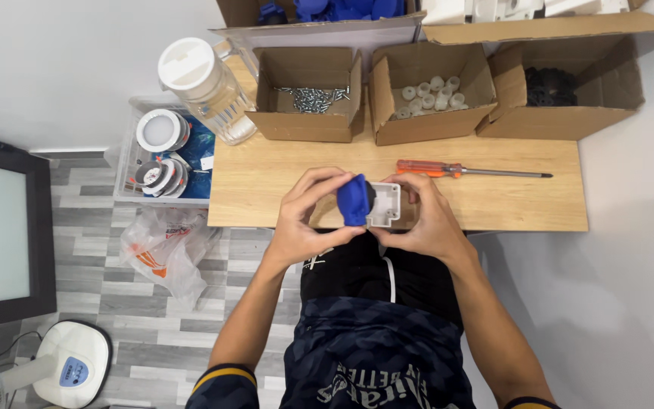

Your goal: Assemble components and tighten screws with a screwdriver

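Wooden bench [266,189] is sitting against the wall, parts boxes [308,95] lined up behind within reach. Left hand [308,220] fingers are pinching the blue knob [353,200] while right hand [425,220] fingers are wrapping the white box [384,203] just above the near edge, screwdriver [471,171] lying close by.

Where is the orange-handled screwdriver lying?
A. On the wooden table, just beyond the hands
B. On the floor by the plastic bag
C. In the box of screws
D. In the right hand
A: the screwdriver lies flat on the wooden table, behind the hands.
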